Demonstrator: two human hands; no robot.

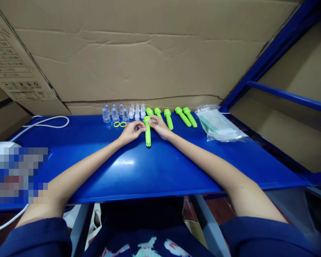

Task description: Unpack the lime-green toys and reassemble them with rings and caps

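Note:
A bright green plastic tube lies lengthwise on the blue table, its far end held between both hands. My left hand pinches that end from the left with curled fingers. My right hand grips the same end from the right. Just beyond them lie several more green tubes in a row, two yellow rings and a cluster of small clear plastic caps.
A clear plastic bag lies at the right of the table. A white cable and a white device sit at the left. A large cardboard sheet stands behind; a blue metal frame rises on the right.

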